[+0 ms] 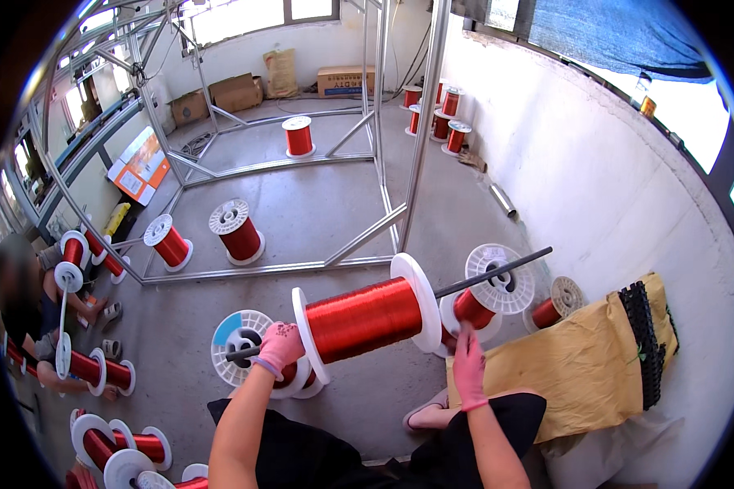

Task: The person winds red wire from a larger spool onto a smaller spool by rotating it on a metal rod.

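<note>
A large spool of red wire (365,319) with white flanges lies sideways in front of me, a dark rod (510,270) running through its core. The rod's ends pass over two upright spools, a left one (225,371) with a blue patch on its top and a right one (520,287). I cannot tell whether it rests on them. My left hand (280,347), in a pink glove, is closed round the rod beside the left flange. My right hand (469,373), also pink-gloved, is just below the right spool with fingers pressed together; whatever they pinch is too small to make out.
A metal frame (281,270) stands ahead, with red spools (240,236) inside it. Yellow-brown sacking (559,359) lies at my right, near a small spool (564,300). At the left a person (24,285) sits among several spools. More spools (457,134) stand by the far wall.
</note>
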`<state>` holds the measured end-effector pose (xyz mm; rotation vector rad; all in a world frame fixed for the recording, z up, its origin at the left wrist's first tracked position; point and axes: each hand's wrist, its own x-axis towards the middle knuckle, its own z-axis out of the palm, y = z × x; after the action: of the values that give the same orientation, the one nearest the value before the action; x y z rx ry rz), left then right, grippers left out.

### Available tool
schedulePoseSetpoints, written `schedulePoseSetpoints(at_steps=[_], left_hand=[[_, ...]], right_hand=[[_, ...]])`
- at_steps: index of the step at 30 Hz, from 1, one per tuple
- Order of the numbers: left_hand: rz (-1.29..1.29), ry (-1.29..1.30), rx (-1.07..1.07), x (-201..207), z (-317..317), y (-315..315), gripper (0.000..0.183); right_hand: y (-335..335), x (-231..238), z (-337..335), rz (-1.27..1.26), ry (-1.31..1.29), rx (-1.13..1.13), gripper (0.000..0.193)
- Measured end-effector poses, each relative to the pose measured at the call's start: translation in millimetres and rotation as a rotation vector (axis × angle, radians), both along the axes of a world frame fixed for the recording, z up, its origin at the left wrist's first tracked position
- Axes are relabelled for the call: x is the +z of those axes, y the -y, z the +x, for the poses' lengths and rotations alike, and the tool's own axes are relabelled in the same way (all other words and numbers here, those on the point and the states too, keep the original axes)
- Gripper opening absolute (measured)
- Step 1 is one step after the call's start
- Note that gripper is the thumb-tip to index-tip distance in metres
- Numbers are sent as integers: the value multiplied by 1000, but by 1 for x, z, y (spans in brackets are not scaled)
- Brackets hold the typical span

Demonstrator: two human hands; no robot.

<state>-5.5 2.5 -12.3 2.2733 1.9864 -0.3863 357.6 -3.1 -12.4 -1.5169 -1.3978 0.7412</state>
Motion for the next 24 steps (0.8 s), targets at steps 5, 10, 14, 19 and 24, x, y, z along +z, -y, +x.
schedulePoseSetpoints(at_steps=[5, 10, 14, 19, 24], left_hand=[[106, 73, -117, -9, -7, -3, 26], [110, 30, -86, -7, -6, -6, 26], [-1, 40, -10, 4, 0, -2, 24], [-8, 72, -71, 7, -2, 0, 23], [263, 5, -177, -3, -7, -1, 24]], right_hand=[[-121, 98, -56, 303, 240, 129, 39], [-188, 100, -102, -500, 643, 428, 61], [-156, 78, -93, -235, 618, 347, 52], [-23, -15, -38, 207, 306, 139, 38], [34, -145, 25, -294, 759, 96, 37]])
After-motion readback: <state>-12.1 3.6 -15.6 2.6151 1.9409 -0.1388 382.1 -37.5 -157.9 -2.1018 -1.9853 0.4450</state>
